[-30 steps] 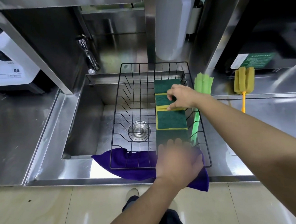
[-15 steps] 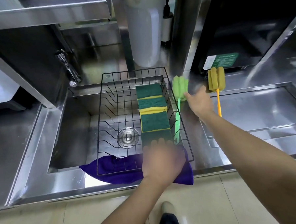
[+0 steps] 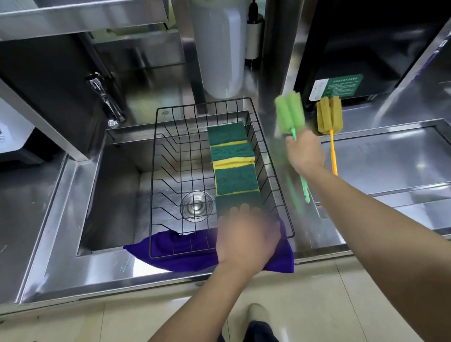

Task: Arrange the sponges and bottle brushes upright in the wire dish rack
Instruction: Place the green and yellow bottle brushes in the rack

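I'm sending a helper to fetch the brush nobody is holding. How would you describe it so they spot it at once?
Start at the wire dish rack over the sink, then look right along the steel counter. The yellow bottle brush lies there, past the right hand. Unlike the green bottle brush in that hand, it has a mustard sponge head and an orange handle.

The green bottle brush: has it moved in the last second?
Yes. The green bottle brush, earlier lying beside the wire rack, is now lifted in the right hand, head up, away from the rack toward the yellow brush.
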`<state>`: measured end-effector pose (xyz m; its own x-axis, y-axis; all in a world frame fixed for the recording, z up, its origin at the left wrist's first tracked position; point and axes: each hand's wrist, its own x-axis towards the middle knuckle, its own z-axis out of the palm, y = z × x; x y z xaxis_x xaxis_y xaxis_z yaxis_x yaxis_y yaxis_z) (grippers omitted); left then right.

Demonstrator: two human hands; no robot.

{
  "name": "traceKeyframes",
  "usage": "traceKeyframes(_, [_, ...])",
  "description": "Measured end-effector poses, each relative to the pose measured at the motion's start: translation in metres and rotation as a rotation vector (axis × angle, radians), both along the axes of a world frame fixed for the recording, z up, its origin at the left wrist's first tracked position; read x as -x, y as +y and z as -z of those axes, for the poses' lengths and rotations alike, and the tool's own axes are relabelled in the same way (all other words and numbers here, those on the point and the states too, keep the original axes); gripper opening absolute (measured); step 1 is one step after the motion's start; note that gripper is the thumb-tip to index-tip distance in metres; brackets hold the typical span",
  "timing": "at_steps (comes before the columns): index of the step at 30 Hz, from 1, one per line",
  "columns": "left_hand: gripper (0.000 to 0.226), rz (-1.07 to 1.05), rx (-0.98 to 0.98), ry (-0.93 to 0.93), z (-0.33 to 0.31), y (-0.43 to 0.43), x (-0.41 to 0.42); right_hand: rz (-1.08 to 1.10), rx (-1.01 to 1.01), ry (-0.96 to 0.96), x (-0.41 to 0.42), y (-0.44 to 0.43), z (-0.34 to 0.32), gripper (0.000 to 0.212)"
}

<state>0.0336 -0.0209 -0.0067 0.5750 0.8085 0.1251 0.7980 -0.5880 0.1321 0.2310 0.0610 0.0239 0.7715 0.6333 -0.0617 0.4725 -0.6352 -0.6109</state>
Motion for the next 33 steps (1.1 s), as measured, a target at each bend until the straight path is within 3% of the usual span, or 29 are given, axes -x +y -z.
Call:
traceKeyframes(4, [0.05,0.001,0.013,0.011,-0.001,0.0,0.0,-0.015,-0.376,0.122,-0.008,0.012,-0.025,0.017])
traceKeyframes(9, [0.056,0.009,0.071,0.011,-0.003,0.0,0.001,-0.108,-0.507,0.331,0.025,0.035,-0.055,0.02])
traceKeyframes(14, [0.055,0.019,0.107,0.019,-0.006,0.0,0.003,-0.37,-0.281,0.599,0.09,0.048,-0.049,0.015])
traceKeyframes(20, [0.076,0.076,0.232,0.077,-0.016,0.001,0.007,-0.686,0.159,0.569,0.154,0.052,-0.011,0.014])
traceKeyframes(24, [0.052,0.124,0.303,0.093,-0.022,0.003,0.01,-0.692,0.267,0.617,0.179,0.057,0.01,0.022])
traceKeyframes(26, [0.048,0.138,0.32,0.078,-0.024,0.004,0.012,-0.655,0.282,0.619,0.184,0.057,0.016,0.016])
traceKeyframes(33, [0.047,0.137,0.34,0.075,-0.024,0.006,0.01,-0.667,0.362,0.553,0.182,0.054,0.028,0.028])
